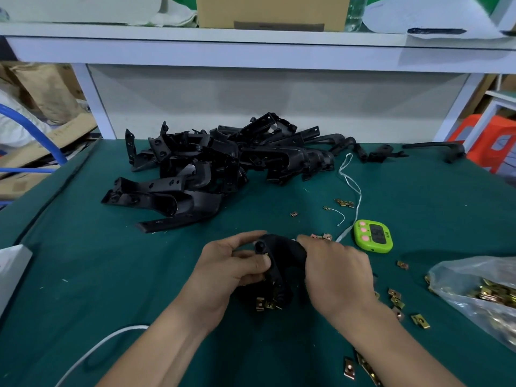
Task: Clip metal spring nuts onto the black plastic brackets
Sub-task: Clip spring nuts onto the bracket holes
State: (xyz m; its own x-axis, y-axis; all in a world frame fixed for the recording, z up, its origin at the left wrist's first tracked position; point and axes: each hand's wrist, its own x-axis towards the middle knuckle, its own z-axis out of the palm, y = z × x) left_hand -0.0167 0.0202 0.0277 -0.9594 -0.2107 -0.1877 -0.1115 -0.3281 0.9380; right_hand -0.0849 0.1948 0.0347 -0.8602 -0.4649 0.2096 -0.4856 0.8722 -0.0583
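Over at four o'clock from the hands, a clear plastic bag (458,277) is laid on the green worktop (111,275), and a heap of brass-coloured spring nuts (494,293) is seen inside it. More loose nuts (395,298) are scattered between the bag and the right wrist. Up at twelve o'clock a cardboard box (272,11) is parked on the shelf; its contents cannot be made out. Now the action: a black bracket (282,255) is held just above the worktop in the middle foreground. It is clamped by the left grip (231,266), fingers curled narrowly round its upper end and the thumb pressed against its edge. The right grip (335,275) is wrapped over the bracket's other side, its fingertips mostly hidden. Clipped nuts (264,303) are visible at the bracket's lower end. At eleven o'clock the pile of brackets (212,166) is stacked; at two o'clock a green timer (372,236) is set.
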